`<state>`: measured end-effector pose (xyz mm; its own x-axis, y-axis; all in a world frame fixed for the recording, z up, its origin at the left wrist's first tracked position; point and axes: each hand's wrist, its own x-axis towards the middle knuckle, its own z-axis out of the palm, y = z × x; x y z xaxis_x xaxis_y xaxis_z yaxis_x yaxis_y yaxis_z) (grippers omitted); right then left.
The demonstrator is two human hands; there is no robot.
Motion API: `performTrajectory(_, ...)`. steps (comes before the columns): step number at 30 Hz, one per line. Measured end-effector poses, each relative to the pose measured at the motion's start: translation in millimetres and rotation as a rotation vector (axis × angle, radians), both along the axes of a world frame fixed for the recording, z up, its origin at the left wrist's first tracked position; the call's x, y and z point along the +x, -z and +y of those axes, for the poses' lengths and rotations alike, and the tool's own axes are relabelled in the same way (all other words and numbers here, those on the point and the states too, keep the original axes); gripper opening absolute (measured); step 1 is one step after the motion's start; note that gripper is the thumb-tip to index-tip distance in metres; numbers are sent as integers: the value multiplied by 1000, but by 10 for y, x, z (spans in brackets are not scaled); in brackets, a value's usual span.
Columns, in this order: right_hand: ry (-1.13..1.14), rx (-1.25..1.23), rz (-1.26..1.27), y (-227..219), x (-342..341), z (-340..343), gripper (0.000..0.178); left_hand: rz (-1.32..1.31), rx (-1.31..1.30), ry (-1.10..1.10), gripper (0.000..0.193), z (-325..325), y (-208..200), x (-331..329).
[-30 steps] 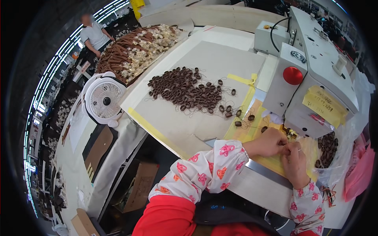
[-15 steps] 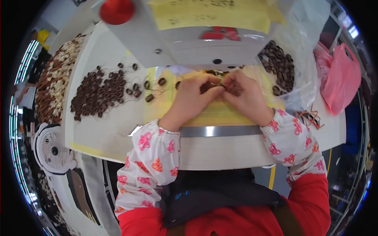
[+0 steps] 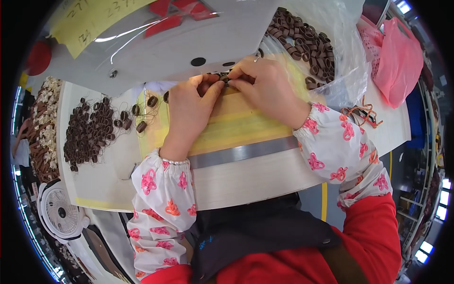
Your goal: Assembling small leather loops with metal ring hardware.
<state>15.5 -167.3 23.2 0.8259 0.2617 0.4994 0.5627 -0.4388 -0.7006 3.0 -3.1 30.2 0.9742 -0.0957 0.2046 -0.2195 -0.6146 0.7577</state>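
1. My left grip [image 3: 190, 106] and right grip [image 3: 268, 87] pinch one small brown loop [image 3: 224, 79] between fingertips.
2. It sits near the grey machine [image 3: 161, 52]'s lower edge.
3. Threaded loops [image 3: 86, 136] lie leftward on the worktop [image 3: 255, 177].

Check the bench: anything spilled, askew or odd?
No clear damage. Slightly untidy: several brown loops lie apart from the main pile at left, trailing loose threads, and a tangle of orange-brown cords sits beside the right sleeve.

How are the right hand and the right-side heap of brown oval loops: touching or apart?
Apart: the head view shows a plain gap between the right hand and the brown loops.
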Motion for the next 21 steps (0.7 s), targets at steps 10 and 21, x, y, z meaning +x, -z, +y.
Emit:
performTrajectory(10,39,-46,115,-25,32,-19,11,65,-49,-44,23,-10,24,29)
performTrajectory(21,36,-73,-14,43,89,-9,9,134,-65,-52,24,-34,-48,45)
